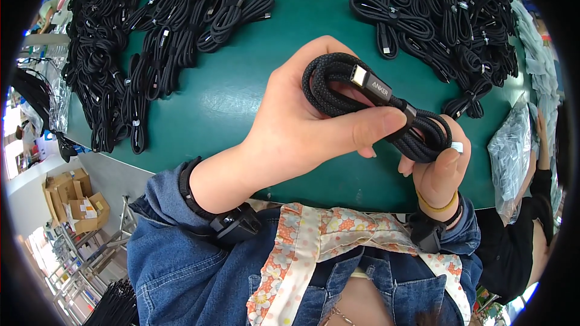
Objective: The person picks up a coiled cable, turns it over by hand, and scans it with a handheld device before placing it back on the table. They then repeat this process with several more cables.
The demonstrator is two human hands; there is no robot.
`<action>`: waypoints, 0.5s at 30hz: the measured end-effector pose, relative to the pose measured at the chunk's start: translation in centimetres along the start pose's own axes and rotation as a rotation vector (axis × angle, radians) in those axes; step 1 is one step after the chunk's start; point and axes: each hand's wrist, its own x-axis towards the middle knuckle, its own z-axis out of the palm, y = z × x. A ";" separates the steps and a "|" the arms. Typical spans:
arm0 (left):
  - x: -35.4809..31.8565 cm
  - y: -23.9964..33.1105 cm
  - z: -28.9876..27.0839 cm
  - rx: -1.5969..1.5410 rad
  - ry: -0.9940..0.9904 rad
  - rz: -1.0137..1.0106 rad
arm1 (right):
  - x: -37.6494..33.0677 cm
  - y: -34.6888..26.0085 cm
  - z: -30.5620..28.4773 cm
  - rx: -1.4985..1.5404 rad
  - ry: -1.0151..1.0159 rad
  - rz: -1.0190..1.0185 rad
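The left hand (302, 115) is clamped on a coiled black cable (386, 98), thumb across its front, the other fingers mostly hidden behind the loops. The right hand (444, 172) meets the coil's right end from below; whether its fingers close there I cannot tell. The coil is held up over the near edge of the green table (229, 93). A clear plastic bag (509, 151) lies at the right edge. Beyond, dark cable heaps (103, 48) toward both far corners are cut off above, single bundles hard to separate.
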 end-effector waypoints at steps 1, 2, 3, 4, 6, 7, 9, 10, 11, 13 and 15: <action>0.0 0.0 0.0 -0.001 0.004 -0.007 | 0.0 0.0 -0.1 0.000 -0.009 0.009; 0.0 0.0 0.0 -0.001 0.003 -0.007 | 0.1 -0.1 -0.1 0.000 -0.018 0.017; 0.0 0.0 0.0 -0.017 0.001 -0.009 | 0.1 -0.1 -0.1 -0.001 -0.017 0.017; 0.1 -0.1 0.0 -0.033 0.000 -0.012 | 0.1 0.0 -0.1 0.002 -0.022 0.021; 0.0 -0.2 0.0 -0.048 0.000 -0.015 | 0.1 0.0 -0.1 0.011 -0.035 0.027; 0.0 -0.2 0.0 -0.043 0.027 0.016 | 0.2 0.1 0.0 0.012 -0.037 0.027; -0.1 -0.4 0.1 -0.033 0.083 0.077 | 0.1 0.1 0.2 -0.015 -0.002 0.013; -0.1 -0.5 0.0 -0.031 0.086 0.078 | 0.1 0.1 0.3 -0.028 0.015 0.006; 0.1 -0.7 -0.1 0.010 0.083 0.165 | 0.0 0.1 0.3 -0.030 0.015 0.007; 0.2 -0.9 -0.3 0.093 0.080 0.340 | -0.1 0.4 0.2 -0.153 0.037 -0.076; 0.0 -0.5 -0.3 0.147 0.076 0.323 | -0.2 0.5 0.3 -0.216 0.045 -0.117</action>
